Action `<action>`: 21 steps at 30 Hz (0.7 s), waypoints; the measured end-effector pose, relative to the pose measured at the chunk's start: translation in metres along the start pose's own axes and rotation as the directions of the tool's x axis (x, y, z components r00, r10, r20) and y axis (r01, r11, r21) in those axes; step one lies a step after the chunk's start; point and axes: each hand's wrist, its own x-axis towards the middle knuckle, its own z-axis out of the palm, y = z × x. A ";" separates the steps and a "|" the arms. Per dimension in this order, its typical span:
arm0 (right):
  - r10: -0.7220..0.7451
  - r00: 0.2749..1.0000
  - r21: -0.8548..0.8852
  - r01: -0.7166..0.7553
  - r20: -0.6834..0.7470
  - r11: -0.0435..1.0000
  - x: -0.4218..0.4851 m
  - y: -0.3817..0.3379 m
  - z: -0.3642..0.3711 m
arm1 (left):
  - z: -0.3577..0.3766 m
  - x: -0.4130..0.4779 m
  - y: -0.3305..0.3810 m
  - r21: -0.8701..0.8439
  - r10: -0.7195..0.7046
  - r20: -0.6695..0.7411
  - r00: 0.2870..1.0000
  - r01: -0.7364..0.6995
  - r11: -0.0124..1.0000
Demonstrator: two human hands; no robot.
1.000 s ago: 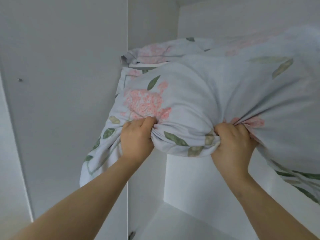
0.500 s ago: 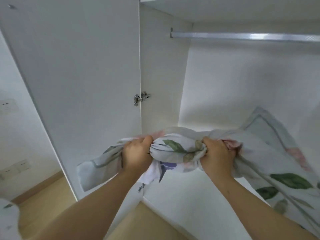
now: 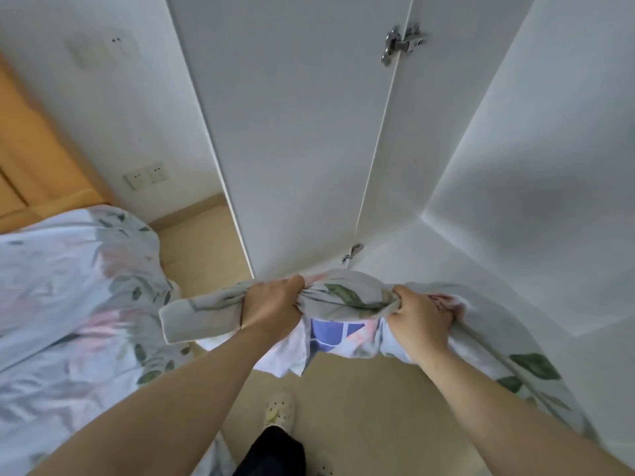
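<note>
A pale grey floral quilt (image 3: 347,298) with green leaves and pink blooms is bunched between my two hands in front of an open white wardrobe. My left hand (image 3: 269,309) grips a gathered fold of it, and a loose end sticks out to the left. My right hand (image 3: 421,316) grips another fold, from which the quilt trails down to the lower right (image 3: 522,359). A blue and white cloth (image 3: 330,334) hangs beneath the bunch, between my hands.
The open wardrobe door (image 3: 292,132) stands straight ahead with hinges (image 3: 402,42). The wardrobe's floor and back panel (image 3: 515,187) lie to the right. A bed with matching floral bedding (image 3: 68,304) is at the left. A slippered foot (image 3: 280,408) stands on the beige floor.
I have pulled the quilt down from the high shelf to waist height, keeping both grips. My view has tilted from the shelf down to the floor and bed.
</note>
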 end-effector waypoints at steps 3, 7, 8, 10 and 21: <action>-0.069 0.993 0.031 0.067 0.093 0.997 -0.001 -0.026 0.022 | -0.005 -0.019 -0.031 0.014 -0.062 0.035 0.997 0.062 0.998; -0.165 0.964 0.066 0.154 0.210 0.986 0.001 -0.070 0.040 | -0.021 -0.032 -0.072 0.051 -0.150 0.017 0.989 0.149 0.987; -0.183 0.952 0.084 0.167 0.245 0.982 0.003 -0.085 0.044 | -0.028 -0.035 -0.085 0.068 -0.173 0.004 0.985 0.172 0.983; -0.204 0.932 0.067 0.192 0.299 0.979 0.007 -0.106 0.047 | -0.039 -0.038 -0.104 0.086 -0.200 -0.014 0.980 0.201 0.976; -0.324 0.831 0.171 0.276 0.453 0.946 0.033 -0.238 0.072 | -0.092 -0.045 -0.223 0.070 -0.337 -0.060 0.940 0.340 0.938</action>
